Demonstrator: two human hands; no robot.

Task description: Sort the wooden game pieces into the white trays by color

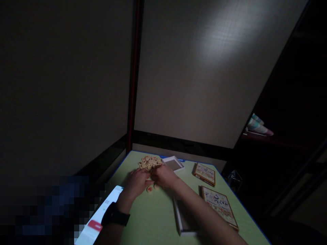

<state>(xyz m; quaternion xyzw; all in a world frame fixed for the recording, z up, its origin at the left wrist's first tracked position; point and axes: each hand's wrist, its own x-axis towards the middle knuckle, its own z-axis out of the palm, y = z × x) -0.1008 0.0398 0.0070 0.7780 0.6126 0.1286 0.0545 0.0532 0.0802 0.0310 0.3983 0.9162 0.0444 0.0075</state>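
Observation:
A heap of small pale wooden game pieces (149,162) lies at the far side of a green table (153,217). My left hand (136,183) rests palm down at the near edge of the heap, a black watch on its wrist. My right hand (163,176) lies beside it, fingers curled over the pieces at the heap's near right. A few loose pieces (150,189) peek out between and under the two hands. The room is dim, and I cannot see whether either hand holds a piece.
A small white box tray (173,163) sits right of the heap. Two flat decorated box lids (204,173) (219,205) lie to the right. Another white tray (182,219) sits under my right forearm. A lit phone (100,216) lies at the table's left edge. Walls stand close behind.

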